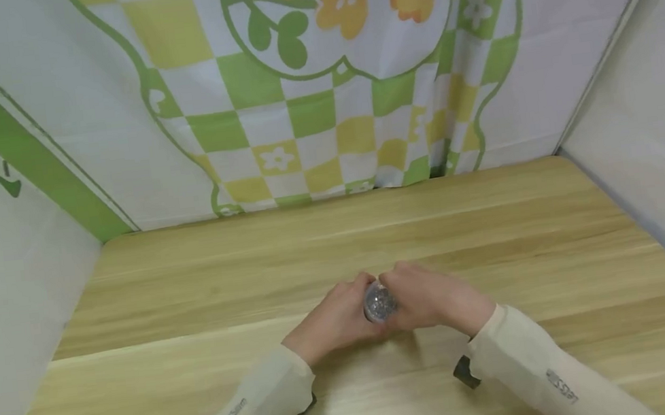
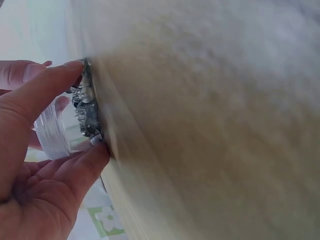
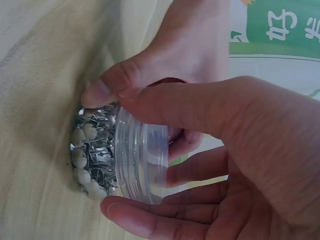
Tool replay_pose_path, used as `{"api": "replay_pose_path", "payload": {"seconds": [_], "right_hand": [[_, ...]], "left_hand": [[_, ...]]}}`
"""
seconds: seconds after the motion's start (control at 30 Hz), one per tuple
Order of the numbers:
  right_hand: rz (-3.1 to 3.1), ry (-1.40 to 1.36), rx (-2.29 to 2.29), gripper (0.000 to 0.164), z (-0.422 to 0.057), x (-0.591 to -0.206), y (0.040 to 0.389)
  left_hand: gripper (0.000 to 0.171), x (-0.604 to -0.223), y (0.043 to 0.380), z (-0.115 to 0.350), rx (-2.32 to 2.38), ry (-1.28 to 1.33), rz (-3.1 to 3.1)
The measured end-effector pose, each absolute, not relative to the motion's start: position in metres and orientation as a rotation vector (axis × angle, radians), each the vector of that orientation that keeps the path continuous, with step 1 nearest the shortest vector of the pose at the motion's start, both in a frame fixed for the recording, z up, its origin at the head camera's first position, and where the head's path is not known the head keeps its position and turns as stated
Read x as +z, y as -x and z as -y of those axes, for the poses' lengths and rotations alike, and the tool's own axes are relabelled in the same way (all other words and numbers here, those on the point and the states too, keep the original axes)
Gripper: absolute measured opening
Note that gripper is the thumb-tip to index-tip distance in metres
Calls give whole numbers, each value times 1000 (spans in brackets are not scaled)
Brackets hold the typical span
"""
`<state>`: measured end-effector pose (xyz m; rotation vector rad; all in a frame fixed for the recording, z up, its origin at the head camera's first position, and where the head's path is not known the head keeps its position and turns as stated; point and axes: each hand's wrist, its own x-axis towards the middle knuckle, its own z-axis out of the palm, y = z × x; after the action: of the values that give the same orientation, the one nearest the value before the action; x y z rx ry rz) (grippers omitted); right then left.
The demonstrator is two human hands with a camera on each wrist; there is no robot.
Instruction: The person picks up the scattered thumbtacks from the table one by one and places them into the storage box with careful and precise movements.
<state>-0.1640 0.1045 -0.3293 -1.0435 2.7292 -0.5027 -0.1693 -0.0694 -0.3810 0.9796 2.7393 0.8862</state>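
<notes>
A small clear plastic jar (image 1: 379,303) stands on the table between both hands. Silver thumbtacks (image 3: 90,155) fill its lower part, their round heads against the wall in the right wrist view. My left hand (image 1: 339,316) grips the jar low down from the left, thumb and fingertips close to the tabletop in the left wrist view. From the right, my right hand (image 1: 425,296) holds the ridged clear upper part (image 3: 135,160), thumb on one side and fingers on the other. The two hands meet around the jar, hiding much of its side in the head view.
The wood-grain table (image 1: 223,275) runs back to a curtain (image 1: 316,120) with green and yellow checks and flowers. White walls (image 1: 652,96) flank the table on both sides. Dark wrist devices (image 1: 465,372) show under the pale sleeves.
</notes>
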Motion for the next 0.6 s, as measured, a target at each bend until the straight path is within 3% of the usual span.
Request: {"api": "replay_pose_path", "payload": {"seconds": [0.6], "right_hand": [[-2703, 1035, -451, 30, -96, -324, 166]], "left_hand": [[57, -380, 169, 69, 909, -1110, -2740]]}}
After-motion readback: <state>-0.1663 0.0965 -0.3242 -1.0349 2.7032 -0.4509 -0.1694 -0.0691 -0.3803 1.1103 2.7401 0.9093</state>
